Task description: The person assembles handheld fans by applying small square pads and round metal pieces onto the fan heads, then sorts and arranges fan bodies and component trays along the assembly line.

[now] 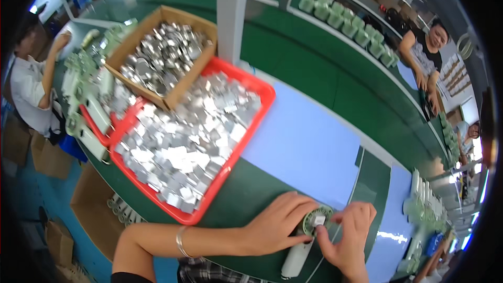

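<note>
Green and white, the gadget was over the green table; the left hand pinched its round head; the right hand was by the small pale square on top, but I couldn't tell if it pinched anything; a red tray sat left.

Left hand: curled around the white-handled piece, with a bracelet on the wrist.
Right hand: close in at the piece's 2 o'clock, thumb by the round green head; from here I can't tell if it touches.
Small pale square: on that green head.
Red tray: 10 o'clock from the hands, heaped with shiny metal plates.
Cardboard box: at the tray's far end, full of silvery parts.
Blue sheet: 12 o'clock from the hands.
Co-worker: well off, 1 o'clock.
</note>
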`<move>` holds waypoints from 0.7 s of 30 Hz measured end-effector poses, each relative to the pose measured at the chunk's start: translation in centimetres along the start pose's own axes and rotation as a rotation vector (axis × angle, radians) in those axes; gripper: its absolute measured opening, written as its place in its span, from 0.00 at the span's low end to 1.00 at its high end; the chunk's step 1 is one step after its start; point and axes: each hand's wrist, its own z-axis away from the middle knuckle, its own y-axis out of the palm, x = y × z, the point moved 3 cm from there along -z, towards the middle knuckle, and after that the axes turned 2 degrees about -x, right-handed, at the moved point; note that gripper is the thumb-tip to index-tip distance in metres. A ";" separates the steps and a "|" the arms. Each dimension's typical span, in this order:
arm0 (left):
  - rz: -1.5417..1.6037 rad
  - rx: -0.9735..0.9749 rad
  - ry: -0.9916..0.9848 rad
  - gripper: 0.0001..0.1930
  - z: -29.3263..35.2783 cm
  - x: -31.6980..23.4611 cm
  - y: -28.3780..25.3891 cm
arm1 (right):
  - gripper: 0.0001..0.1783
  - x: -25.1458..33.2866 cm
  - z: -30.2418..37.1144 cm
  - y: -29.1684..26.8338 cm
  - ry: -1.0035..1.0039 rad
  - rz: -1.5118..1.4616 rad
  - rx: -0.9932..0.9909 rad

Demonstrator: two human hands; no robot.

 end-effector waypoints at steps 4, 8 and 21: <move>-0.012 -0.001 -0.052 0.32 0.8 -0.4 0.1 | 0.16 0.4 0.0 1.1 -0.033 0.112 0.030; -0.047 0.012 -0.013 0.35 0.7 -0.8 0.2 | 0.15 0.8 -0.1 1.2 -0.038 0.150 0.028; -0.001 0.039 -0.017 0.37 1.0 -0.5 0.0 | 0.12 2.0 -0.4 1.6 -0.010 0.140 0.058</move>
